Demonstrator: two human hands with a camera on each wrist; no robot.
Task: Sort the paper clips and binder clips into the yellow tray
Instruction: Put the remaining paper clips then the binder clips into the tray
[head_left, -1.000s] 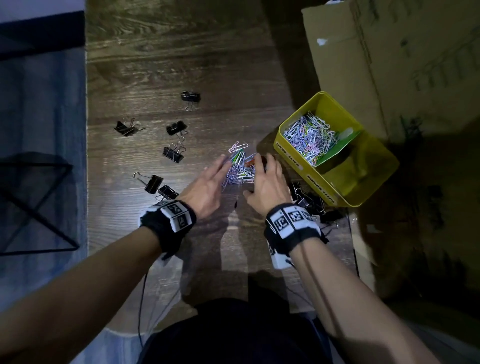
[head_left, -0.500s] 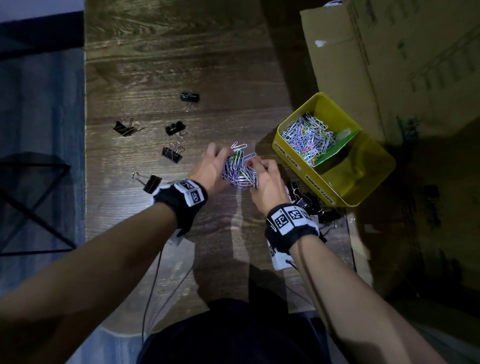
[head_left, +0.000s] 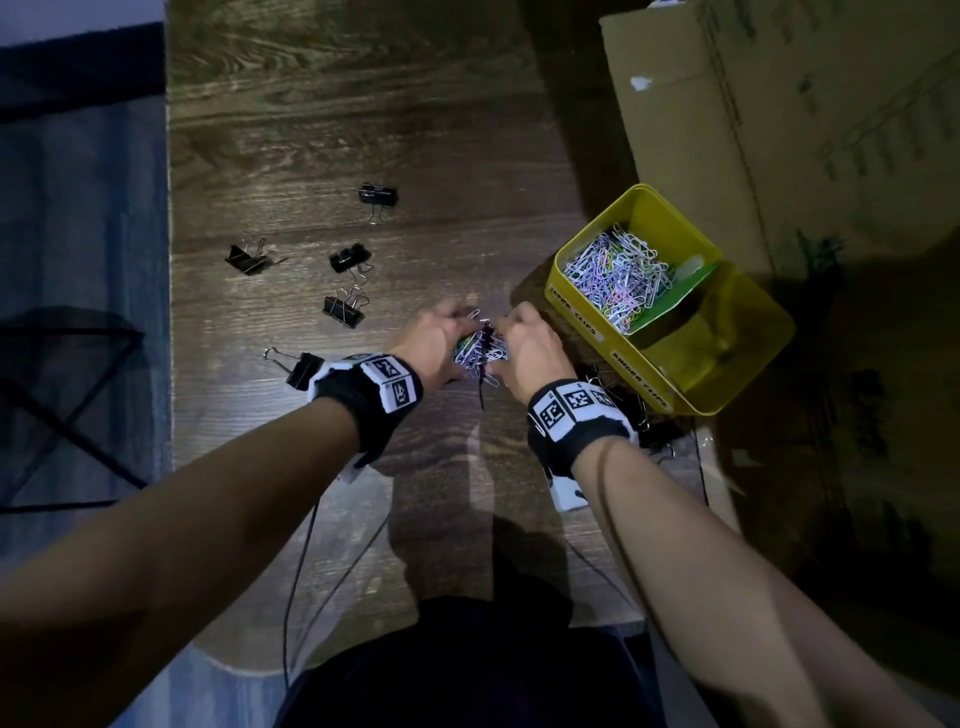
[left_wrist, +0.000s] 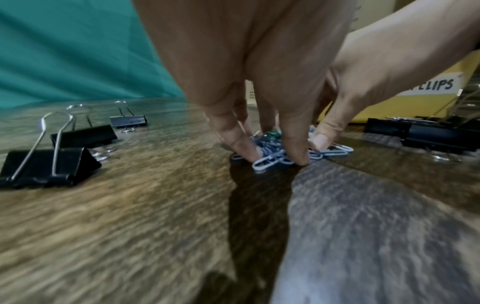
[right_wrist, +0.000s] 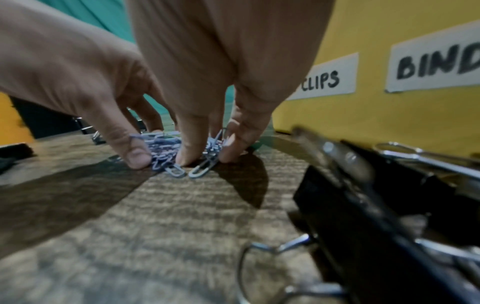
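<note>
A pile of coloured paper clips (head_left: 480, 351) lies on the wooden table just left of the yellow tray (head_left: 727, 374). My left hand (head_left: 436, 338) and right hand (head_left: 524, 343) cup the pile from either side, fingers curled round it and fingertips (left_wrist: 296, 158) down on the table. In the right wrist view my right hand (right_wrist: 207, 156) presses among the clips (right_wrist: 166, 152). The tray's far compartment holds many paper clips (head_left: 618, 275). Black binder clips (head_left: 343, 310) lie scattered left of my hands, and more (head_left: 654, 431) are heaped beside my right wrist.
A large cardboard box (head_left: 779, 130) stands behind and to the right of the tray. The table's left edge (head_left: 169, 364) drops to a blue floor. Thin cables (head_left: 311, 545) trail from my wrists toward my body.
My hands were open on either side of the spread clips. They have closed in and now cup the pile tightly between them.
</note>
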